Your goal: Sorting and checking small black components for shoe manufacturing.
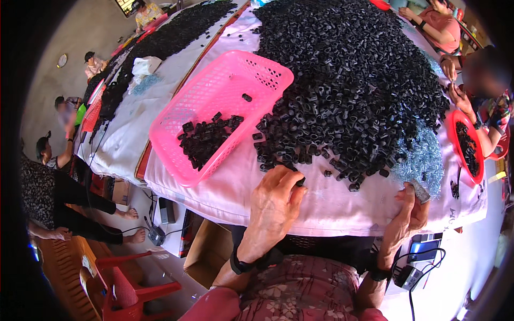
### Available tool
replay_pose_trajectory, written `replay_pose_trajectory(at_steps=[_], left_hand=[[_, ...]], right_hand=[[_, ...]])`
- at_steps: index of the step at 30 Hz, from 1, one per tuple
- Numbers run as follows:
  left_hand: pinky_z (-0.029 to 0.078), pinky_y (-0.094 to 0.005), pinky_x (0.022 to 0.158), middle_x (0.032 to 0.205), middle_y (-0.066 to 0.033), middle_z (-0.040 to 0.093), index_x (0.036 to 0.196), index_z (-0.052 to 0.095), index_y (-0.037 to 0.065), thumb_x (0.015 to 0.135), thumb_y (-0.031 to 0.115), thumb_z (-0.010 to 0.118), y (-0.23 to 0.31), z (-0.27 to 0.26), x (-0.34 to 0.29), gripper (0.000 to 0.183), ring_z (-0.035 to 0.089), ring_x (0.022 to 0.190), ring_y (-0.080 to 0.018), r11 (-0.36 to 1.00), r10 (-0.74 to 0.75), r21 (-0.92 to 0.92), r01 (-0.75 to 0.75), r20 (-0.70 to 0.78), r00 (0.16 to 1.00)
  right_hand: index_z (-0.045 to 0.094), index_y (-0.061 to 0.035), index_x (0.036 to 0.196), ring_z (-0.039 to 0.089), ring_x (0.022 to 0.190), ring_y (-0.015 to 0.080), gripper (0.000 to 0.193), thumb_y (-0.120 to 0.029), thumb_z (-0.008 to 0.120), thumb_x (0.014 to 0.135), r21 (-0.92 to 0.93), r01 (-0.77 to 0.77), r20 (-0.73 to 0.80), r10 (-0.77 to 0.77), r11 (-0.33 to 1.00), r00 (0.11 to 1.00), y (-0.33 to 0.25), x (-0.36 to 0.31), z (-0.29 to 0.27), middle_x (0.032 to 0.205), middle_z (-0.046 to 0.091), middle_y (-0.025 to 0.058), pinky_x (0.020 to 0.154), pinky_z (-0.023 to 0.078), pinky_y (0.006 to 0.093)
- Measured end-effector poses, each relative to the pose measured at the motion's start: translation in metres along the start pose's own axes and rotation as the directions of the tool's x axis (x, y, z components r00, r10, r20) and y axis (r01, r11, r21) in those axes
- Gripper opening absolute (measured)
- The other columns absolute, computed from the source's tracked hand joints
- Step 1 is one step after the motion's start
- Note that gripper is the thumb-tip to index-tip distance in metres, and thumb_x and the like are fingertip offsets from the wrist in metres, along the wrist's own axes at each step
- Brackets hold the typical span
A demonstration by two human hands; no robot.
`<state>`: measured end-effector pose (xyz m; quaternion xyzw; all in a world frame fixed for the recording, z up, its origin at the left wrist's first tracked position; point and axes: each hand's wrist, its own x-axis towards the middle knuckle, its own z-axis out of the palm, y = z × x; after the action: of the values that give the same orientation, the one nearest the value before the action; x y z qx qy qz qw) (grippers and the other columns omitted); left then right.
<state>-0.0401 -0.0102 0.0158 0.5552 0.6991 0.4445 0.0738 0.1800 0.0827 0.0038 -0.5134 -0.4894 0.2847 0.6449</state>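
My left hand [274, 199] is at the near edge of the heap, its fingers closed on a small black plastic part [300, 182] that shows at the fingertips. To the right, my right hand [411, 209] pinches a small grey rectangular piece [421, 191]; its kind is unclear. That hand is at the lower edge of a pile of fine silvery-blue metal bits, seemingly small springs [420, 160]. A large heap of black plastic parts [342, 91] covers the table ahead of both hands. Left of the heap stands a pink plastic basket [184, 174] with a cluster of black parts inside.
A red bowl [454, 152] with dark pieces stands at the right edge of the pink-white table cloth [214, 197]. Co-workers sit at the right and far left. Another table [120, 136] with black parts lies left. A red plastic chair [134, 291] stands lower left.
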Motion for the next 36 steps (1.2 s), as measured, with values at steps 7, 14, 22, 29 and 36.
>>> replay_pose_trajectory(at_steps=[7, 14, 22, 29, 36], left_hand=[[0.05, -0.0344, 0.055, 0.085, -0.0121, 0.059, 0.092, 0.06, 0.001, 0.075, -0.007, 0.065, 0.008, 0.004, 0.001, 0.02, 0.06, 0.069, -0.0276, 0.993, 0.07, 0.095, -0.068, -0.013, 0.997], [0.047, -0.0441, 0.071, 0.088, -0.0156, 0.058, 0.092, 0.057, 0.0, 0.073, -0.009, 0.061, 0.009, 0.008, -0.001, 0.021, 0.057, 0.083, -0.0369, 0.998, 0.049, 0.04, -0.049, 0.015, 0.999], [0.053, -0.0304, 0.072, 0.093, -0.0091, 0.063, 0.106, 0.063, 0.0, 0.087, -0.006, 0.059, 0.022, 0.015, -0.009, 0.021, 0.064, 0.08, -0.0185, 0.773, -0.196, -0.593, 0.226, 0.115, 0.974], [0.054, -0.03, 0.08, 0.101, -0.0103, 0.065, 0.111, 0.063, -0.001, 0.092, 0.0, 0.058, 0.016, 0.018, -0.011, 0.019, 0.065, 0.088, -0.0166, 0.219, -0.206, -0.853, 0.474, 0.435, 0.877], [0.053, -0.0284, 0.075, 0.103, -0.0155, 0.065, 0.117, 0.059, -0.004, 0.094, 0.005, 0.056, 0.014, 0.018, -0.009, 0.025, 0.064, 0.085, -0.0177, 0.152, -0.178, -0.873, 0.464, 0.437, 0.882]], right_hand=[[0.065, 0.0029, 0.094, 0.057, 0.068, 0.0099, 0.011, -0.005, 0.062, 0.087, 0.176, -0.065, 0.062, 0.055, 0.982, 0.997, 0.004, 0.003, -0.005, 0.079, 0.066, 0.0057, 0.067, 0.043, 0.0242], [0.064, 0.0026, 0.103, 0.054, 0.063, 0.0095, 0.026, -0.005, 0.07, 0.078, -0.214, -0.017, 0.392, 0.102, 0.977, 0.914, -0.013, 0.009, -0.02, 0.079, 0.068, 0.0053, 0.06, 0.044, 0.026], [0.056, 0.0036, 0.075, 0.058, 0.057, 0.0306, 0.015, -0.004, 0.069, 0.073, -0.507, 0.312, 0.587, 0.057, 0.803, 0.808, -0.024, 0.017, -0.01, 0.071, 0.059, 0.0153, 0.055, 0.046, 0.0379], [0.055, 0.0057, 0.075, 0.061, 0.058, 0.0273, 0.013, -0.001, 0.067, 0.074, -0.499, 0.326, 0.599, 0.048, 0.803, 0.799, -0.028, 0.014, -0.013, 0.072, 0.06, 0.015, 0.054, 0.048, 0.0346], [0.055, 0.0069, 0.076, 0.062, 0.06, 0.0179, 0.013, 0.006, 0.067, 0.072, -0.462, 0.226, 0.557, 0.083, 0.858, 0.826, -0.03, 0.021, -0.023, 0.077, 0.062, 0.0127, 0.055, 0.049, 0.0297]])
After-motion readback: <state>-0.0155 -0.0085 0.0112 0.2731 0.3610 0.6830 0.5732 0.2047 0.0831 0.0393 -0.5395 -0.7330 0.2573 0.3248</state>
